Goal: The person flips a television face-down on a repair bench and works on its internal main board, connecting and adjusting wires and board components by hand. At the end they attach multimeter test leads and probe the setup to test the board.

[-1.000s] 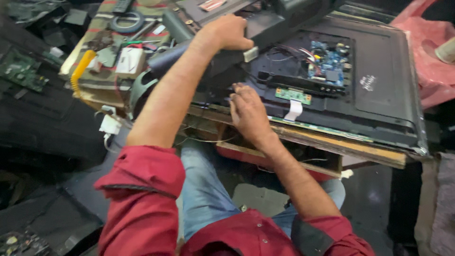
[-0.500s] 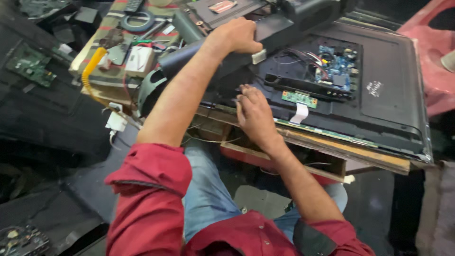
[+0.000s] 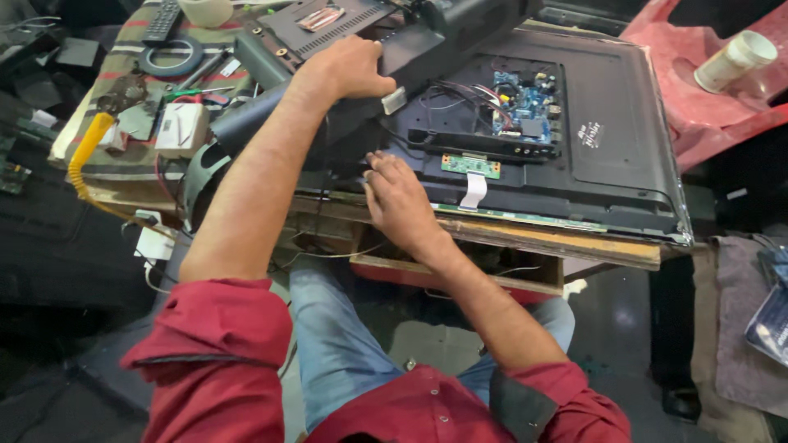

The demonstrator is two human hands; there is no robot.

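Observation:
A flat television (image 3: 624,156) lies face down on a wooden bench (image 3: 558,242), its insides exposed. My left hand (image 3: 349,70) grips the edge of the black back cover (image 3: 435,41), which is tilted up off the set. Under that raised edge, my right hand (image 3: 402,201) rests at the set's near side, fingers spread and touching the dark inner frame. A blue circuit board (image 3: 525,102) with wires sits inside. To the right of my right hand are a small green board (image 3: 470,166) and a white ribbon cable (image 3: 474,190).
On the striped cloth to the left lie a yellow coiled cord (image 3: 82,164), a black ring (image 3: 170,59), a remote (image 3: 162,18) and small tools. A red plastic chair (image 3: 698,115) holding a paper cup (image 3: 735,59) stands at the back right. Dark electronic parts litter the floor on the left.
My left hand keeps its hold on the raised cover. My right hand has slid a little to the left along the set's near side. The view has shifted slightly.

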